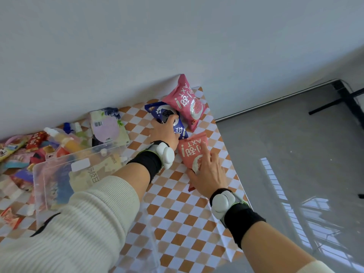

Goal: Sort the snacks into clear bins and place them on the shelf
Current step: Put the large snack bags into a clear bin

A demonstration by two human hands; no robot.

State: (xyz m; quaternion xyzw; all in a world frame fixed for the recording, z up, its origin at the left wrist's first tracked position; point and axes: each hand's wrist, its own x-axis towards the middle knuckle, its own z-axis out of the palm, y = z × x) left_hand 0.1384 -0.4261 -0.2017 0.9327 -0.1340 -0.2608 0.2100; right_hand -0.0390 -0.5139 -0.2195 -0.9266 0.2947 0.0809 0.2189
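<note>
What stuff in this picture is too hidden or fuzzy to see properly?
All in the head view:
- The blue packet: the left hand on it covers most of its print.
- The nearer pink packet: its lower end is under the right hand.
- Snacks behind the clear bin: blurred through its wall.
- The snack pile at left: cut off by the picture edge.
- The shelf: not in view.

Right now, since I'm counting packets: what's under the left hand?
A blue snack bag, which the left hand grips, on the checkered cloth. The hand covers the bag's middle; anything beneath is hidden.
</note>
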